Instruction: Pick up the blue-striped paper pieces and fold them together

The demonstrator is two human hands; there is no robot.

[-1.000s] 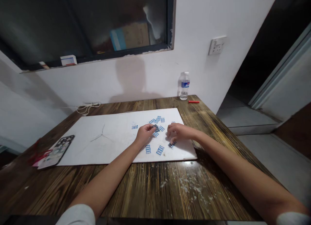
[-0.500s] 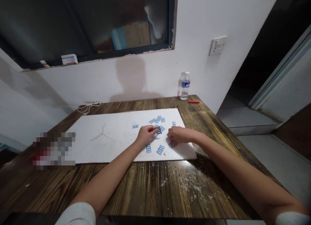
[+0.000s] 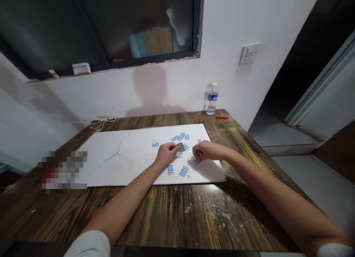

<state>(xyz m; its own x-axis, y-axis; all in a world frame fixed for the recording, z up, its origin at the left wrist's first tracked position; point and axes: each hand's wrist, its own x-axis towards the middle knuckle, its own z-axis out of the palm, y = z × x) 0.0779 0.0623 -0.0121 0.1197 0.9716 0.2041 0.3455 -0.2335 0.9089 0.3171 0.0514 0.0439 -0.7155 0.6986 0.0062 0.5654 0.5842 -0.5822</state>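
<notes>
Several small blue-and-white tiles [image 3: 183, 171] lie scattered on a white sheet [image 3: 130, 161] spread over a wooden table [image 3: 172, 216]. My left hand [image 3: 165, 153] is closed in a pinch on a small stack of these tiles [image 3: 180, 146], held just above the sheet. My right hand [image 3: 204, 152] is curled, lifted slightly off the sheet, and pinches one blue tile [image 3: 195, 161] by its edge. More tiles [image 3: 180, 137] lie in a loose cluster just beyond both hands.
A water bottle [image 3: 211, 98] and a red marker [image 3: 222, 117] sit at the table's far right corner. A white cord [image 3: 102, 121] lies at the far left. A blurred patch [image 3: 63, 171] covers something at the sheet's left end. A doorway opens to the right.
My right hand has risen from flat on the sheet and picked up one tile from under its fingers. The left hand has stayed put with its stack.
</notes>
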